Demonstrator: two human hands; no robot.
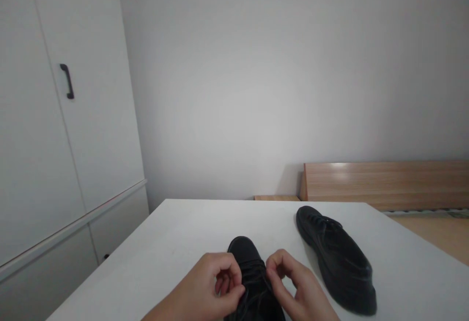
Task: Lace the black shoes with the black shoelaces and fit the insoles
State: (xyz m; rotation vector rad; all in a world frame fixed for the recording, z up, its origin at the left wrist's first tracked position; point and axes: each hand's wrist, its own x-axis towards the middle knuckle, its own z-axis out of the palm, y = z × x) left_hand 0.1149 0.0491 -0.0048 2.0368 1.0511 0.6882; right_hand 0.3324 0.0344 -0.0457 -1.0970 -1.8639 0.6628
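A black lace-up shoe [246,252] lies on the white table [176,243] at the bottom centre, toe pointing away from me. My left hand [212,287] pinches its laces on the left side. My right hand [293,284] pinches the laces on the right side, fingers curled. A second black shoe [337,257] rests on the table to the right, apart from both hands, its laces lying on top.
A white wardrobe [73,130] with a black handle [67,81] stands at the left beside the table. Behind the table is a plain white wall. A wooden bed frame [384,181] sits low at the right, past the table's far right edge.
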